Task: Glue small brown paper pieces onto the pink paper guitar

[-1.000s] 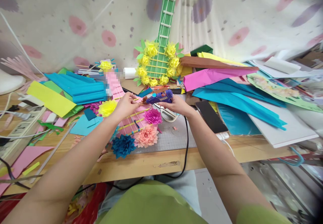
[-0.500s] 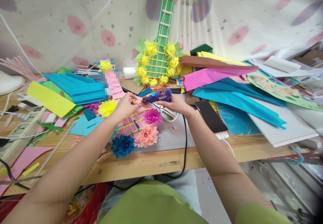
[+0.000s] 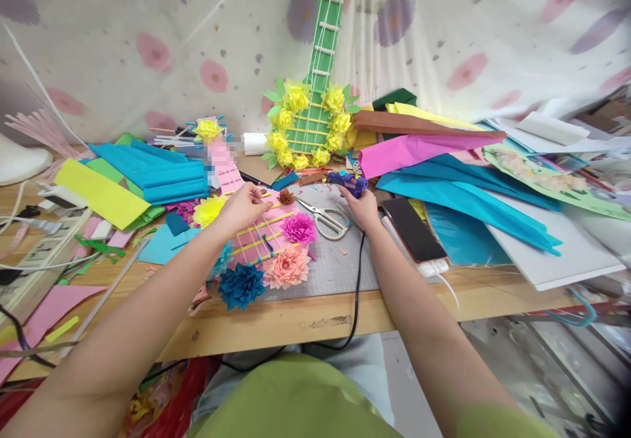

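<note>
Over the pink paper guitar (image 3: pixel 254 237), my left hand (image 3: pixel 245 208) has its fingers pinched together; what they hold, if anything, is hidden. Just right of those fingertips is a small brown paper flower (image 3: pixel 286 196). My right hand (image 3: pixel 363 208) grips a purple glue gun (image 3: pixel 348 182), off to the right of the guitar and above the cutting mat (image 3: pixel 340 267). Paper flowers edge the guitar: yellow (image 3: pixel 208 210), magenta (image 3: pixel 299 227), peach (image 3: pixel 287 266) and dark blue (image 3: pixel 241 286). Scissors (image 3: pixel 331 225) lie between the guitar and my right hand.
Behind stands a green paper guitar (image 3: pixel 309 125) with yellow flowers. Crepe paper in blue (image 3: pixel 148 171) and magenta (image 3: pixel 419 150) is piled on both sides. A phone (image 3: pixel 413 229) lies to the right; the black cord (image 3: pixel 359 293) hangs over the table edge.
My right hand has drawn the glue gun away to the right from the brown flower, which now shows clearly. My left hand has stayed nearly in place.
</note>
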A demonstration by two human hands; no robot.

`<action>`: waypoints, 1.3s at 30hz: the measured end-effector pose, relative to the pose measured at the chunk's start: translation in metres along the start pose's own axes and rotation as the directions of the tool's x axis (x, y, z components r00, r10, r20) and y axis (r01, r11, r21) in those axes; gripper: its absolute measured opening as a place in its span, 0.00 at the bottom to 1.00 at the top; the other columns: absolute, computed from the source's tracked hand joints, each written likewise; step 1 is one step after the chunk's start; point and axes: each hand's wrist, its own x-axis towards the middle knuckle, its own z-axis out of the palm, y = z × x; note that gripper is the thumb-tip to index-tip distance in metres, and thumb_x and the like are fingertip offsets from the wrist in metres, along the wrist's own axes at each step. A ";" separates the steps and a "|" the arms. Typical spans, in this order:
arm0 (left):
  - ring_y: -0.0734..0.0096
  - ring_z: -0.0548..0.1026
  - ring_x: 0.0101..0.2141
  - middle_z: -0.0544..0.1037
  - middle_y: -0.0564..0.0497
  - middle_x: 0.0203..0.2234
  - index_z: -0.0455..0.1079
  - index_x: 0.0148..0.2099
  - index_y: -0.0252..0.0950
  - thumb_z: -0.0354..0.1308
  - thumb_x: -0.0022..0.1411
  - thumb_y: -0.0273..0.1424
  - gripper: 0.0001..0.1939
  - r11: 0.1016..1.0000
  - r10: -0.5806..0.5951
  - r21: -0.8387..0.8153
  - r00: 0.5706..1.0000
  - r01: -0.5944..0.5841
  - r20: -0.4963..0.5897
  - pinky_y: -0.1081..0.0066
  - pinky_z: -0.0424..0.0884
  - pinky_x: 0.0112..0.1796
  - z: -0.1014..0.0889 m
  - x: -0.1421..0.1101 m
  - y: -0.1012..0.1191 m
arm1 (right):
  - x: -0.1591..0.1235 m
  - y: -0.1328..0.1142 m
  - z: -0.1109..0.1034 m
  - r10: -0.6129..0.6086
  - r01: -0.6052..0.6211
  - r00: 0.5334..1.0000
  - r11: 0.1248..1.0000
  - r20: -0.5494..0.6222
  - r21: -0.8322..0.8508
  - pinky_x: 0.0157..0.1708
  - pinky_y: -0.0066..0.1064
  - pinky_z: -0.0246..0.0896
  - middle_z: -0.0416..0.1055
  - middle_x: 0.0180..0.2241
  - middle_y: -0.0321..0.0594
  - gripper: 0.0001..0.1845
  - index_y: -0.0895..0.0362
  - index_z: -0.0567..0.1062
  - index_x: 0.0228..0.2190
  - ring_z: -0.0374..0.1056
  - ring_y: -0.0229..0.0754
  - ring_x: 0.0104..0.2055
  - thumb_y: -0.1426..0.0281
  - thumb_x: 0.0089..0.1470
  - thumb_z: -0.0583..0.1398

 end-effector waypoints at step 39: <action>0.64 0.77 0.30 0.79 0.50 0.27 0.71 0.29 0.38 0.65 0.41 0.34 0.10 0.996 0.094 -0.008 0.983 -0.094 0.155 0.69 0.70 0.30 0.008 0.010 -0.009 | -0.019 -0.089 0.075 -0.407 0.231 0.761 0.898 0.505 0.375 0.42 0.33 0.65 0.72 0.34 0.36 0.32 0.58 0.59 0.52 0.70 0.38 0.38 0.76 0.42 0.58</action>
